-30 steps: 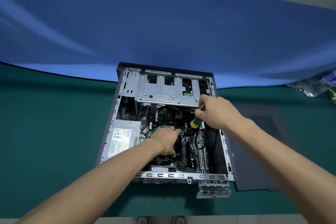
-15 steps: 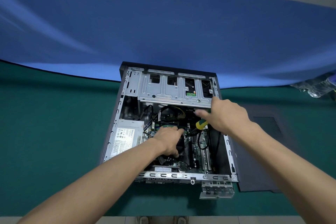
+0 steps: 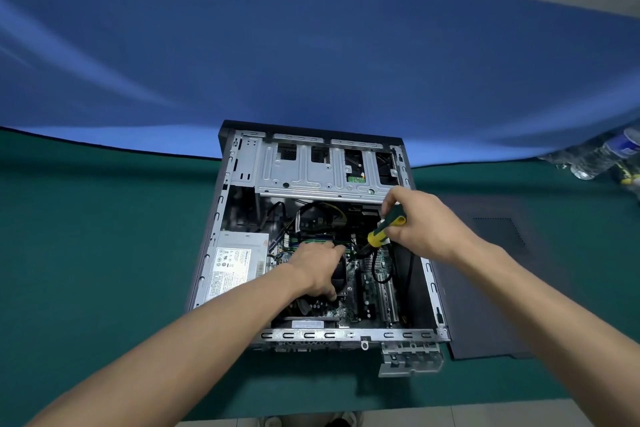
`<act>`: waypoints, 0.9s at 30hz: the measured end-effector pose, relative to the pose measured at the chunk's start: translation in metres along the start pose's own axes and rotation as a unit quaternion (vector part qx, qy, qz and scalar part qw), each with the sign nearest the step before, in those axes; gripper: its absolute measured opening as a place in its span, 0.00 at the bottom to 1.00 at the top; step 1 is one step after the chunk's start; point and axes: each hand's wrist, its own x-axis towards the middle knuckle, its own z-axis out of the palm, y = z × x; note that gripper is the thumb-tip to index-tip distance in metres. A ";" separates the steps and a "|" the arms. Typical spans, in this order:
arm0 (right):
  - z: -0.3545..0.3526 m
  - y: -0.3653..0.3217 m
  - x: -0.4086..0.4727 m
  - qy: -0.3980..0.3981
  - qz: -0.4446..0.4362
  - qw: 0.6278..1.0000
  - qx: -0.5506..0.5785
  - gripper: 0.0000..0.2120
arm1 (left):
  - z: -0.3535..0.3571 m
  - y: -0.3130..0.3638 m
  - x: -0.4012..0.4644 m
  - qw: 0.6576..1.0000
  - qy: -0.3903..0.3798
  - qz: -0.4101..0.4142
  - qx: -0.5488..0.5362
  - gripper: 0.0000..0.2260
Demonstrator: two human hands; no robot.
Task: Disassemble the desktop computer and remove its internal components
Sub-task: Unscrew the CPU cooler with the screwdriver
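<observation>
Left hand [image 3: 317, 269] is down inside the case, fingers curled over the black CPU fan [image 3: 341, 279] on the motherboard [image 3: 375, 282], gripping it. Right hand [image 3: 420, 224] is wrapped around a yellow-and-green screwdriver [image 3: 386, 229], shaft angled down-left toward the board just right of the fan; the tip is lost among black cables, can't tell what it touches. Hands are near each other, not touching.

Desktop computer [image 3: 311, 236] lies on its side, open face up, mid-worktop [image 3: 86, 253], its top end against the far edge by the blue backdrop [image 3: 311, 62]. Power supply [image 3: 235, 263] sits along the case's left wall, silver drive cage [image 3: 311, 170] across the far end. Removed dark side panel [image 3: 485, 288] lies flat on the worktop just beside the case's right wall. Plastic bottles [image 3: 602, 156] at the far right corner.
</observation>
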 end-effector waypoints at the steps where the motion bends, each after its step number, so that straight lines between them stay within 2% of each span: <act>1: 0.002 0.002 -0.004 0.028 0.005 1.000 0.012 0.08 | 0.000 0.000 0.000 1.000 -0.001 0.001 0.000 0.40; 4: 0.011 0.011 -0.015 0.113 0.013 0.993 0.008 0.07 | 0.000 0.001 -0.002 1.000 0.002 0.000 0.006 0.40; 8: 0.009 0.015 -0.027 0.156 -0.022 0.987 -0.012 0.09 | 0.000 0.001 -0.003 1.000 0.000 0.002 0.007 0.39; 19: 0.010 0.016 -0.036 0.140 0.016 0.987 -0.074 0.10 | -0.008 0.004 -0.007 1.000 -0.011 0.008 0.027 0.34; 27: 0.015 0.018 -0.036 0.143 0.015 0.987 -0.067 0.09 | -0.010 0.003 -0.009 1.000 -0.010 0.002 0.014 0.37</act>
